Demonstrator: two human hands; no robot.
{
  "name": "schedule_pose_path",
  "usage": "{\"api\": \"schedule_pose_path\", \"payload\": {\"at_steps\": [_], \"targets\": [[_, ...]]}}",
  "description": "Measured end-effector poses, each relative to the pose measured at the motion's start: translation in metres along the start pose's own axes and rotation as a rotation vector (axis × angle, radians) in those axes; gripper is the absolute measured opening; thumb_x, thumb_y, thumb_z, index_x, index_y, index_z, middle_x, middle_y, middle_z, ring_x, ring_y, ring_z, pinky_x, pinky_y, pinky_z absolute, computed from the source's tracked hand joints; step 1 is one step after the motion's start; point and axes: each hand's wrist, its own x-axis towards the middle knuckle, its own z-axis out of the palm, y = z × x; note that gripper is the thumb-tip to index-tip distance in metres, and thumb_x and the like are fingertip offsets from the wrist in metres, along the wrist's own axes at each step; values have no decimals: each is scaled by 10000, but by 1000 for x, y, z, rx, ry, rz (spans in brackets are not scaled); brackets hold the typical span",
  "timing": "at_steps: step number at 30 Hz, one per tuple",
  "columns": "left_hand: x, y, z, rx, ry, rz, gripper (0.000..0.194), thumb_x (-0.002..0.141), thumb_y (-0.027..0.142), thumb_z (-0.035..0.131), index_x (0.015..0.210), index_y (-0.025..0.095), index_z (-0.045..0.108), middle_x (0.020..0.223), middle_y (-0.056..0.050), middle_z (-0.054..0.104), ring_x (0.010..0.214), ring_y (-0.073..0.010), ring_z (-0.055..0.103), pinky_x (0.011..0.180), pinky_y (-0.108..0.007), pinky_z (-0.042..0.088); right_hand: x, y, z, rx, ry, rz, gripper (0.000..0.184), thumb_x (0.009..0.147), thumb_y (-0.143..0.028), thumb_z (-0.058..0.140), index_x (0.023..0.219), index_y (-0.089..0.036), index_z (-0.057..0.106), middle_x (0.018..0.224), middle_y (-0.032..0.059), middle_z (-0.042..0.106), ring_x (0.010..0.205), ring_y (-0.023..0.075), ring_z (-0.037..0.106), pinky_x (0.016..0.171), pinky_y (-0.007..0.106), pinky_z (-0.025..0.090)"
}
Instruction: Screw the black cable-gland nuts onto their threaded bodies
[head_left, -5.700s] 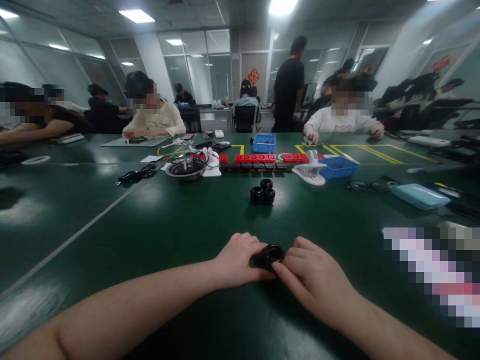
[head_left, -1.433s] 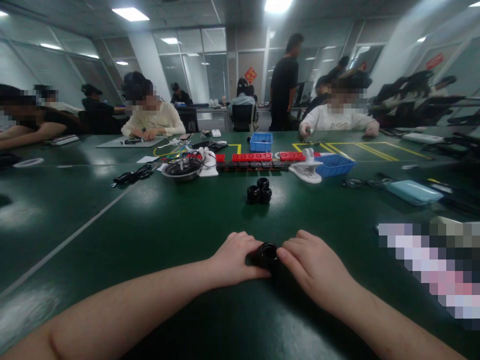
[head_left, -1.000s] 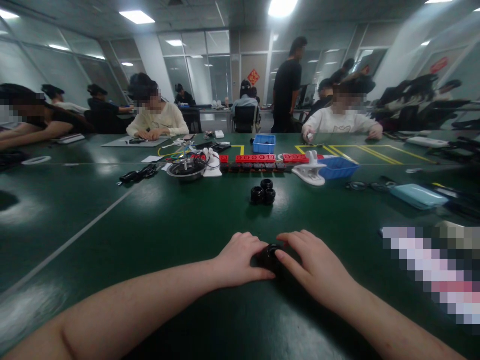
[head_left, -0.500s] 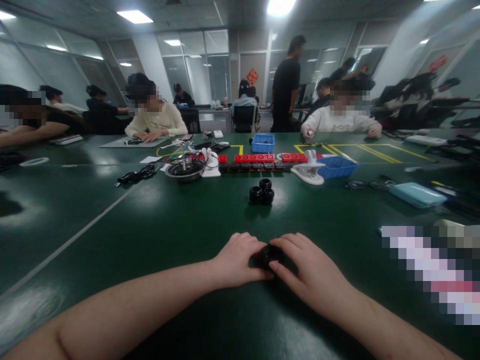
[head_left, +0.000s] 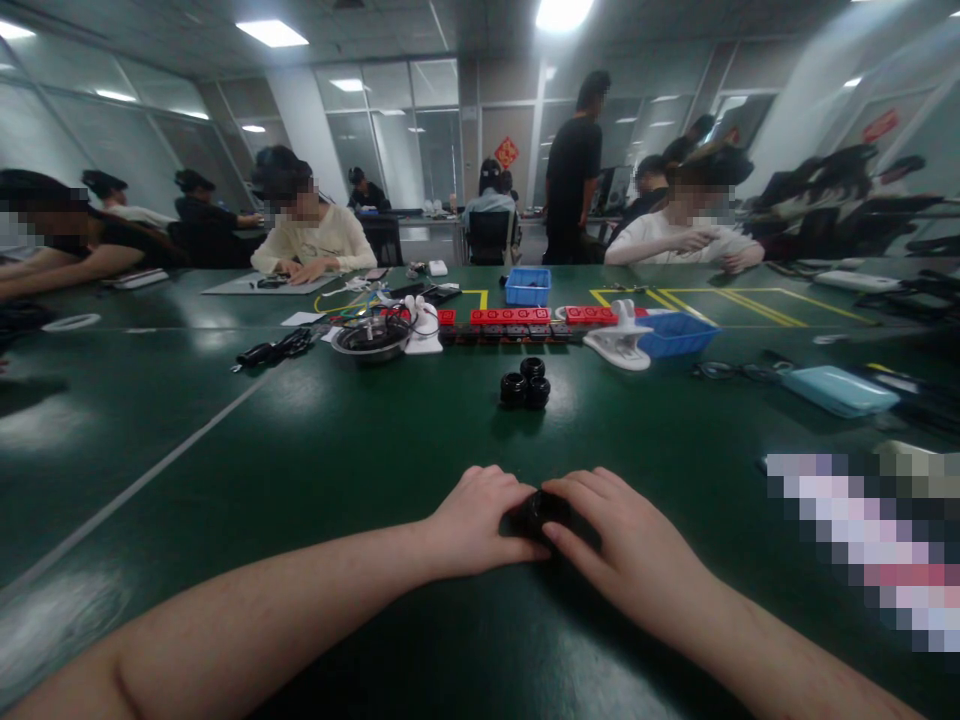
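Note:
My left hand (head_left: 480, 520) is closed around a glossy black hollow cylinder (head_left: 538, 512), its thumb on the near side and its fingers on the far side. The cylinder lies low over the green table (head_left: 360, 440), its round, open end turned toward the right. My right hand (head_left: 619, 535) grips that end from the right, with fingertips on the far rim and thumb on the near rim. Both hands hide much of the cylinder. Farther off, three black round pieces (head_left: 525, 384) with holes stand bunched together, apart from my hands.
Beyond them runs a row of red and black power strips (head_left: 511, 316). Nearby are a metal bowl (head_left: 371, 342) with wires, a white clip stand (head_left: 621, 345), and blue bins (head_left: 528, 286). A light-blue case (head_left: 838, 390) lies to the right. Several people sit across the table.
My right hand's curled fingers opened away from the rim, then closed over it with fingers and thumb. My left hand kept its hold. Across the table, a person in white raised a hand.

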Motion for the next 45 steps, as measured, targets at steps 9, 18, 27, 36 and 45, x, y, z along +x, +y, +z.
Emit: {"api": "schedule_pose_path", "payload": {"at_steps": [9, 18, 27, 36, 45], "targets": [[0, -1, 2, 15, 7, 1, 407, 722, 535, 576, 967, 210, 557, 869, -9, 570, 829, -191, 484, 717, -308, 339, -1, 0, 0, 7, 14, -16, 202, 796, -240, 519, 972, -176, 594, 882, 75, 629, 794, 195, 544, 681, 349, 461], [0, 0, 2, -7, 13, 0, 388, 716, 527, 592, 942, 214, 558, 863, -6, 566, 828, -190, 478, 718, -301, 339, 0, 0, -1, 12, -8, 0, 208, 797, -231, 519, 985, -175, 590, 891, 75, 623, 807, 200, 541, 691, 355, 465], [0, 0, 1, -10, 12, 3, 373, 721, 523, 587, 923, 211, 555, 850, 0, 560, 813, -183, 475, 710, -299, 337, -1, -1, 0, 12, -28, 23, 209, 798, -224, 513, 990, -165, 574, 912, 80, 609, 831, 205, 547, 726, 372, 469], [0, 0, 1, -3, 18, 6, 392, 703, 530, 605, 915, 204, 555, 847, -2, 566, 810, -187, 483, 701, -305, 339, -2, 3, 3, 33, 16, 23, 280, 851, -282, 428, 1057, -141, 554, 953, 104, 611, 871, 210, 558, 757, 380, 468], [0, 0, 2, -9, 17, 3, 374, 717, 520, 592, 923, 209, 559, 845, -3, 567, 811, -187, 482, 702, -304, 339, -1, 0, 3, 39, -61, 56, 241, 819, -249, 486, 1018, -142, 566, 925, 91, 601, 849, 213, 540, 755, 393, 461]]}}
